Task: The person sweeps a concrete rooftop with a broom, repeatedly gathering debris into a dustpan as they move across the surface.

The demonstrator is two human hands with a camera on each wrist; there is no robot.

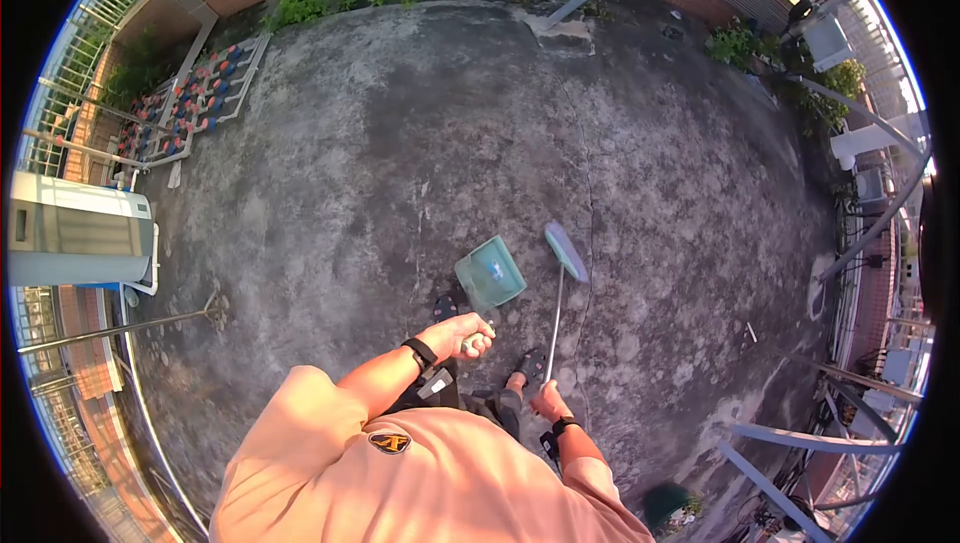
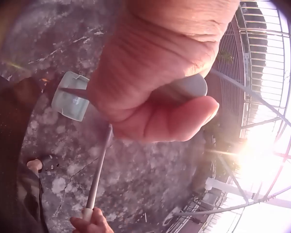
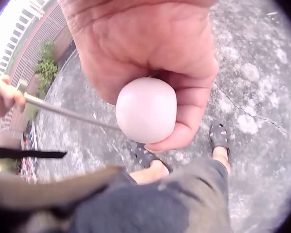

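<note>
My left hand (image 1: 466, 336) grips the upper end of a long-handled dustpan's handle; the grey handle end (image 2: 193, 86) pokes out beside the thumb in the left wrist view. Pale green and box-like, the dustpan (image 1: 509, 284) is by my left foot, a small whitish patch inside it. In my right hand (image 1: 551, 402) is a broom, its metal pole (image 1: 556, 328) slanting forward to a purple-and-teal head (image 1: 567, 251) just right of the dustpan. The right wrist view has the rounded white pole end (image 3: 146, 110) in the curled fingers of that hand.
Stained concrete floor (image 1: 690, 193) surrounds my feet, which wear dark clogs (image 3: 219, 136). White pipe racks with red and blue caps (image 1: 200, 93) stand at the far left. Metal struts (image 1: 810, 438) jut in at right, and a dark green container (image 1: 665, 505) is behind my right side.
</note>
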